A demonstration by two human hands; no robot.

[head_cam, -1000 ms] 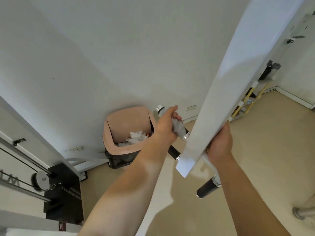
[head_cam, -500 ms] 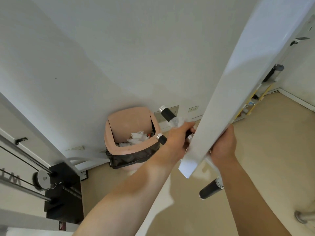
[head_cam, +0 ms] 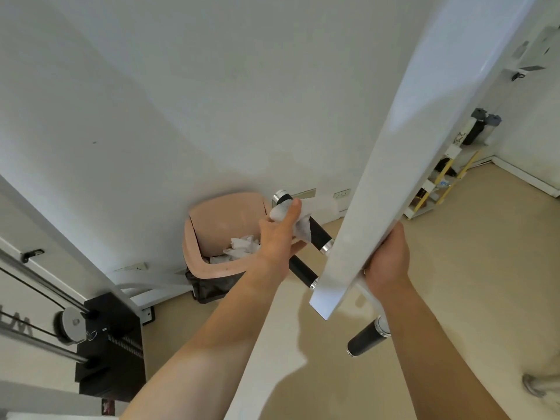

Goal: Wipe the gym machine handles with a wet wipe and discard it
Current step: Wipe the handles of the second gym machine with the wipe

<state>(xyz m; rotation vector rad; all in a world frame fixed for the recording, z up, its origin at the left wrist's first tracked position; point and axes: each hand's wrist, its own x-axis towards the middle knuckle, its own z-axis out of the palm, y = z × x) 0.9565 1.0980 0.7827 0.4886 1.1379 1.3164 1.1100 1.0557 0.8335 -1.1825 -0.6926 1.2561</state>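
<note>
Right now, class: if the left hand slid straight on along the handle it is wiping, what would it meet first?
Probably the chrome end cap: the left hand, wet wipe around the upper handle, points there; beyond lies the wall, depth unclear.

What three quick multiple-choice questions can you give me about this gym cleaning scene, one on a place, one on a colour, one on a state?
1. Where is the wet wipe?
A. In the bin
B. Wrapped on a handle under the left hand
C. On the floor

2. What colour is the bin rim?
A. Pink
B. Green
C. Blue

3. What is the right hand doing?
A. Hanging free
B. Gripping the white beam
C. Holding a bottle

Answers: 1 B, the left hand presses it around the upper handle. 2 A, the rim is pale pink. 3 B, its fingers curl around the white beam.
</note>
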